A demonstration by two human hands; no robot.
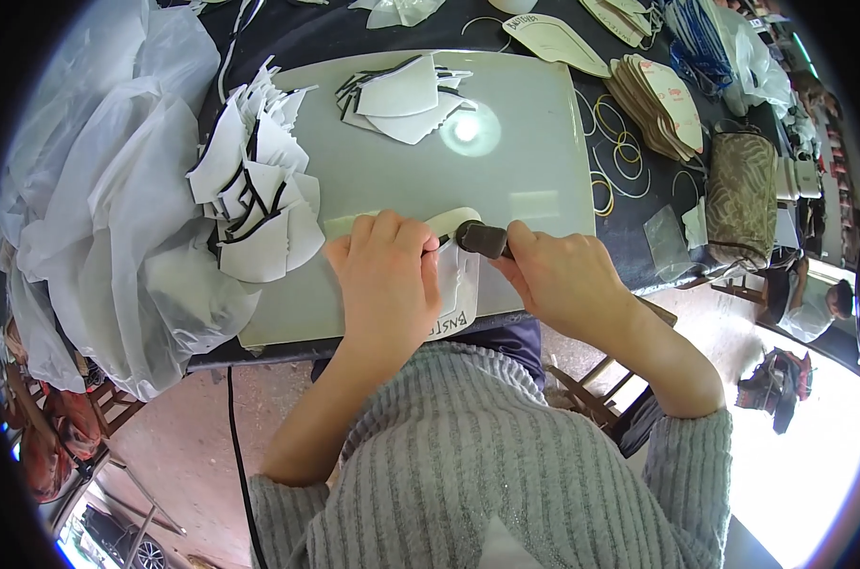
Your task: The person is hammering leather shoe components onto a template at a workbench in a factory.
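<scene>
My left hand (389, 275) is closed at the near edge of the grey-green board (515, 114). Its fingers pinch a white cut piece with a black edge (452, 284), which lies over a cream template (466, 302) with handwriting on it. In my right hand (564, 280) is a dark brown blunt-headed tool (482, 239), much like a small hammer. Its head rests on or just over the top of the template, beside my left fingertips. The fingers hide most of its handle.
A heap of white black-edged pieces (259, 204) lies at the board's left, next to large translucent plastic bags (117, 180). A smaller stack of white pieces (401, 95) sits on the far part. To the right are stacked templates (653, 104), thin rings (619, 156) and a patterned brown pouch (741, 194).
</scene>
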